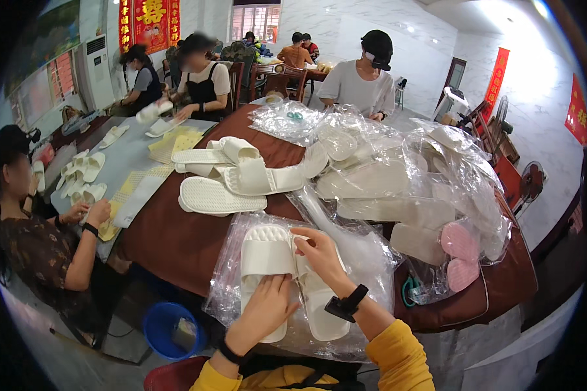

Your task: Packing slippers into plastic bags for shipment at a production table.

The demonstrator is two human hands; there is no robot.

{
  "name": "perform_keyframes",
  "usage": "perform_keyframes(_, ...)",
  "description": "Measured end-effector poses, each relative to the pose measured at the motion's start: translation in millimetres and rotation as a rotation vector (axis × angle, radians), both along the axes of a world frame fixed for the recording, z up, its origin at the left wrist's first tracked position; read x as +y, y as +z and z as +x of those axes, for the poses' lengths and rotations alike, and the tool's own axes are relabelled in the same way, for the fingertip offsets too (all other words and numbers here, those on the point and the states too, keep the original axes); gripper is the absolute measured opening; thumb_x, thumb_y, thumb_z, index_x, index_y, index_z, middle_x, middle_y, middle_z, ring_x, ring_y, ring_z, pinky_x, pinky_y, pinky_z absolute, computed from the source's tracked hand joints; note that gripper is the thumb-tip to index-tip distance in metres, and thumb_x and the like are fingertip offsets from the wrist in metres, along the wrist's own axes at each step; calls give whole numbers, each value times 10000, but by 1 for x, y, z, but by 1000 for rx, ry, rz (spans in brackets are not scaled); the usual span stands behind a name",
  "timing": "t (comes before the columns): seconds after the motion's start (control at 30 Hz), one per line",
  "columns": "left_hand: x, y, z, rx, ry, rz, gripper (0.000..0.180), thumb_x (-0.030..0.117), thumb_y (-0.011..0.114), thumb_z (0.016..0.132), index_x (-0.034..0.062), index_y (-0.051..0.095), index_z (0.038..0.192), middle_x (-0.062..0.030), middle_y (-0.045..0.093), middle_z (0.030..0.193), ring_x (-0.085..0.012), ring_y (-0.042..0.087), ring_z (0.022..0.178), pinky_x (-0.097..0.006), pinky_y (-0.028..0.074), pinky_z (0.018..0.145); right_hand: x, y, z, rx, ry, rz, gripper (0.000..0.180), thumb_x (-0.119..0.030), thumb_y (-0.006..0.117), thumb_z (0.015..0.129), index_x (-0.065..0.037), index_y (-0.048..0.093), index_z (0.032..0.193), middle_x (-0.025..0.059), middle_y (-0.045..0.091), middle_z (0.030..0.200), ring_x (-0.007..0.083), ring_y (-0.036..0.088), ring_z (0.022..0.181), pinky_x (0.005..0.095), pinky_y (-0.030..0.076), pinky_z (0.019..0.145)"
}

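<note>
A pair of white slippers lies in front of me on clear plastic bags (pixel 225 277), toes pointing away. My left hand (pixel 265 309) rests on the left slipper (pixel 267 257), its fingers stretched forward to the near edge of the strap and its thumb apart. Whether the fingertips reach under the strap is hard to see. My right hand (pixel 321 257) bends over the right slipper (pixel 325 313), thumb and forefinger closed at its toe edge beside the left slipper. That hand covers most of the right slipper's strap.
Loose white slippers (pixel 222 195) are piled beyond the pair. Bagged slippers (pixel 372 176) heap up at the right, with a pink pair (pixel 460 267) and teal-handled scissors (pixel 409 291) near them. A blue bin (pixel 169 329) stands on the floor at left. Several co-workers sit around the tables.
</note>
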State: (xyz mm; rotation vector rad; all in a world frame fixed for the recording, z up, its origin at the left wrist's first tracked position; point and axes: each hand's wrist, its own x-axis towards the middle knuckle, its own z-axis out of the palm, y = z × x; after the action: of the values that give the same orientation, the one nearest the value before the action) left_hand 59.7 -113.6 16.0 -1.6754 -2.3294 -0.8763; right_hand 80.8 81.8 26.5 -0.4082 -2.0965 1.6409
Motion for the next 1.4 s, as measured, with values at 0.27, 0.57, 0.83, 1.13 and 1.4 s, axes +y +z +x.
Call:
perform_keyframes(0.27,-82,139,-10,-335,-218,-93,529,264,697,892,26,545,1339,-189,653,1148,-341,656,998,-396,529,861,5,0,9,-40,106,9,359,-113,676,913,-28,632,1258,26,671,1043,66,629,832,229,521,707)
perform_keyframes(0.57,49,36,-93,-93,-73,322,435,-17,553,894,-11,547,1329,-143,681,1101,-149,667,862,-287,544,762,4,-15,3,155,182,-85,399,-92,719,876,-29,627,1259,38,675,1110,73,615,796,226,508,696)
perform_keyframes(0.83,70,10,-93,-886,-82,293,143,43,567,956,11,622,1085,-61,680,911,-108,643,804,-260,528,697,7,-11,6,150,226,-116,403,-30,678,897,-21,582,1288,57,598,1241,83,624,874,233,528,737)
perform_keyframes(1.13,64,3,-102,-1270,-187,309,100,119,606,980,28,647,984,-5,634,839,-34,532,674,-181,424,567,3,-17,11,321,145,-348,297,13,620,937,-28,559,1224,101,512,1349,123,621,1074,262,488,948)
perform_keyframes(1.4,60,3,-100,-1133,-203,261,109,125,614,978,31,663,952,52,540,693,2,406,529,-191,288,449,-1,-8,12,211,6,-234,181,-101,598,986,-16,634,1142,31,653,997,95,612,905,254,496,840)
